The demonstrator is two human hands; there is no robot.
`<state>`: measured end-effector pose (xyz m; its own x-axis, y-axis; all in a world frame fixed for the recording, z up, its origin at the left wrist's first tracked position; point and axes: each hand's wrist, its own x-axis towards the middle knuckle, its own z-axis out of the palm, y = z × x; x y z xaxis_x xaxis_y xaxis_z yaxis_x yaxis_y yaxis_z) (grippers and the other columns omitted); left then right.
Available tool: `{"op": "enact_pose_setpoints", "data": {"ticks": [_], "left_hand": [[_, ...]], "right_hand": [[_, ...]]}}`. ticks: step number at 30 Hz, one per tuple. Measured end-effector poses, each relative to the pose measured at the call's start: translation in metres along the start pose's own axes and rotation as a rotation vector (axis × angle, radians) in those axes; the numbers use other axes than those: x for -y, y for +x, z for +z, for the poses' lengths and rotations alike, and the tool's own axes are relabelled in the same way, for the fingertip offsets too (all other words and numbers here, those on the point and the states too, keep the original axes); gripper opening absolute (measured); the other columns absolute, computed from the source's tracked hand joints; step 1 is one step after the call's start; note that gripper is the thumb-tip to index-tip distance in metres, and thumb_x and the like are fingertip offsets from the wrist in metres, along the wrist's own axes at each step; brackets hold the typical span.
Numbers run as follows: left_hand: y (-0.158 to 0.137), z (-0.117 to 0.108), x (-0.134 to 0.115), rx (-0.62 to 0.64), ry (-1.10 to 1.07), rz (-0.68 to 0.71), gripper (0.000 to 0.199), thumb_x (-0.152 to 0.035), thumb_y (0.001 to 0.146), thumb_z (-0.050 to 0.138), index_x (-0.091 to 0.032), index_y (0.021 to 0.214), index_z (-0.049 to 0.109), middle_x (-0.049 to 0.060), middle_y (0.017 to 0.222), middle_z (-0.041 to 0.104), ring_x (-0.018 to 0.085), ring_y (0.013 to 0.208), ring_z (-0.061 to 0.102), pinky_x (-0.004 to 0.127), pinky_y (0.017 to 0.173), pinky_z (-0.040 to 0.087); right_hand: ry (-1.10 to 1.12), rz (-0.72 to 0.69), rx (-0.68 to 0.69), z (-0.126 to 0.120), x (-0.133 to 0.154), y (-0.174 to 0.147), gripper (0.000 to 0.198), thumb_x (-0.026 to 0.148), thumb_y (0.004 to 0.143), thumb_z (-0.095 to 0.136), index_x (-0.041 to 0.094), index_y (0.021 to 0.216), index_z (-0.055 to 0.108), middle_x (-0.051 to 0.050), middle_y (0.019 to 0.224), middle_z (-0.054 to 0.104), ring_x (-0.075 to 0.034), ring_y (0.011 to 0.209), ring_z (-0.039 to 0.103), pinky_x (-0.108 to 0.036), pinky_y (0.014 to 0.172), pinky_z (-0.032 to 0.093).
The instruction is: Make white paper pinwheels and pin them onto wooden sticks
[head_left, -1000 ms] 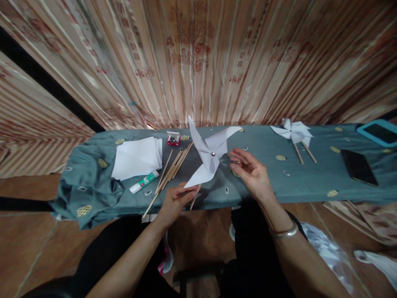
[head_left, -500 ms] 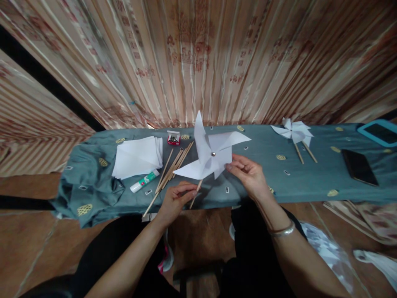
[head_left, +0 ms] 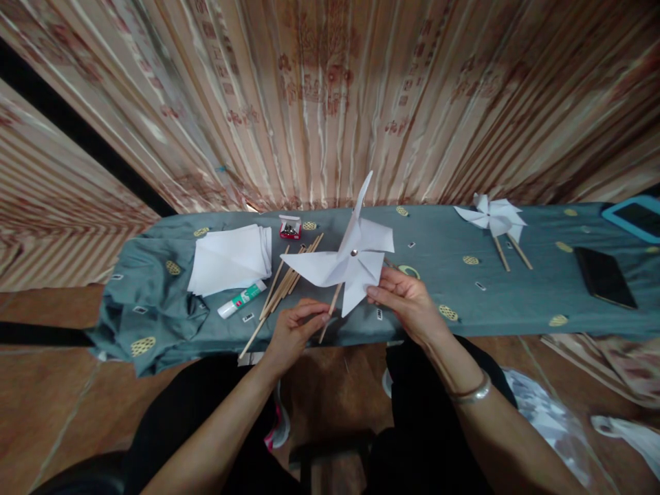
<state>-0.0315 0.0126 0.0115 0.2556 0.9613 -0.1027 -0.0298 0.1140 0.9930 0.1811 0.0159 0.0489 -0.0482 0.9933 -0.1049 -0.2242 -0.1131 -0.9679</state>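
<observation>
A white paper pinwheel [head_left: 372,237] with a metal pin at its centre is held over the near edge of the cloth-covered table [head_left: 433,237]. My left hand [head_left: 296,333] pinches its wooden stick [head_left: 335,302] below the blades. My right hand [head_left: 407,302] has thumb and fingers closed on the edge of a lower right blade. Left of the pinwheel lie several loose wooden sticks [head_left: 281,292]. Beyond them stands an open red box of metal pins [head_left: 290,228]. A green and white glue stick [head_left: 241,300] rests beside a stack of white paper [head_left: 227,258].
Finished-looking paper pinwheels [head_left: 495,216] on two sticks lie at the right. Farther right are a dark phone [head_left: 606,277] and a blue-framed device [head_left: 636,218]. A patterned curtain [head_left: 330,103] hangs behind the table. A clear plastic bag [head_left: 546,412] lies on the floor.
The pinwheel's blades have turned on the pin, so one now points up and to the right. My right hand has shifted slightly left and down with a blade; my left hand stays on the stick.
</observation>
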Motion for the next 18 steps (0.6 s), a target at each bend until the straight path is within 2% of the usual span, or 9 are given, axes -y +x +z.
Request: {"op": "enact_pose_setpoints", "data": {"ticks": [4, 7, 10, 12, 15, 17, 18], "left_hand": [[-0.001, 0.002, 0.0, 0.011, -0.012, -0.022, 0.021, -0.034, 0.07, 0.079, -0.019, 0.084, 0.08, 0.005, 0.084, 0.068, 0.017, 0.082, 0.061, 0.027, 0.076, 0.046], [-0.001, 0.002, -0.001, 0.007, -0.018, -0.015, 0.02, -0.034, 0.071, 0.077, -0.02, 0.085, 0.08, 0.005, 0.086, 0.07, 0.019, 0.086, 0.061, 0.029, 0.081, 0.046], [-0.001, 0.001, -0.001, 0.001, -0.015, -0.005, 0.018, -0.033, 0.072, 0.077, -0.021, 0.085, 0.08, 0.004, 0.087, 0.07, 0.019, 0.088, 0.061, 0.029, 0.083, 0.046], [-0.002, -0.001, -0.002, 0.002, -0.011, -0.011, 0.018, -0.033, 0.072, 0.077, -0.021, 0.085, 0.08, 0.004, 0.086, 0.069, 0.018, 0.086, 0.061, 0.028, 0.081, 0.046], [-0.002, -0.002, -0.003, 0.0, -0.016, -0.018, 0.02, -0.034, 0.072, 0.077, -0.02, 0.085, 0.08, 0.005, 0.086, 0.07, 0.018, 0.086, 0.061, 0.028, 0.08, 0.045], [-0.002, -0.002, -0.003, 0.0, -0.022, -0.026, 0.02, -0.034, 0.071, 0.078, -0.02, 0.085, 0.08, 0.005, 0.086, 0.07, 0.018, 0.086, 0.061, 0.028, 0.081, 0.046], [-0.003, -0.001, -0.003, 0.001, -0.025, -0.03, 0.02, -0.035, 0.071, 0.078, -0.02, 0.085, 0.08, 0.005, 0.086, 0.07, 0.018, 0.086, 0.062, 0.028, 0.08, 0.046]], "right_hand": [[0.041, 0.03, 0.082, 0.008, -0.004, -0.003, 0.038, 0.038, 0.064, 0.085, 0.022, 0.095, 0.072, -0.002, 0.084, 0.075, -0.014, 0.073, 0.066, -0.027, 0.07, 0.054], [-0.042, 0.084, 0.169, 0.008, -0.003, -0.006, 0.038, 0.04, 0.064, 0.085, 0.022, 0.095, 0.071, -0.002, 0.085, 0.076, -0.015, 0.08, 0.068, -0.028, 0.076, 0.054], [-0.188, 0.179, 0.24, -0.007, 0.001, -0.006, 0.039, 0.041, 0.063, 0.085, 0.02, 0.092, 0.072, -0.004, 0.085, 0.076, -0.015, 0.078, 0.069, -0.027, 0.073, 0.053], [-0.3, 0.202, 0.265, -0.024, 0.003, -0.003, 0.037, 0.044, 0.065, 0.083, 0.018, 0.089, 0.073, -0.004, 0.078, 0.076, -0.014, 0.07, 0.067, -0.026, 0.066, 0.052], [-0.437, 0.104, 0.152, -0.047, 0.003, 0.004, 0.036, 0.051, 0.068, 0.078, 0.016, 0.074, 0.073, -0.001, 0.059, 0.069, -0.011, 0.053, 0.059, -0.024, 0.054, 0.046], [-0.441, -0.016, -0.02, -0.055, 0.001, 0.008, 0.036, 0.053, 0.068, 0.078, 0.017, 0.072, 0.072, 0.0, 0.056, 0.068, -0.011, 0.05, 0.057, -0.024, 0.052, 0.046], [-0.409, -0.079, -0.106, -0.055, 0.0, 0.01, 0.035, 0.052, 0.067, 0.079, 0.018, 0.075, 0.073, -0.001, 0.06, 0.07, -0.012, 0.054, 0.06, -0.025, 0.056, 0.048]]}}
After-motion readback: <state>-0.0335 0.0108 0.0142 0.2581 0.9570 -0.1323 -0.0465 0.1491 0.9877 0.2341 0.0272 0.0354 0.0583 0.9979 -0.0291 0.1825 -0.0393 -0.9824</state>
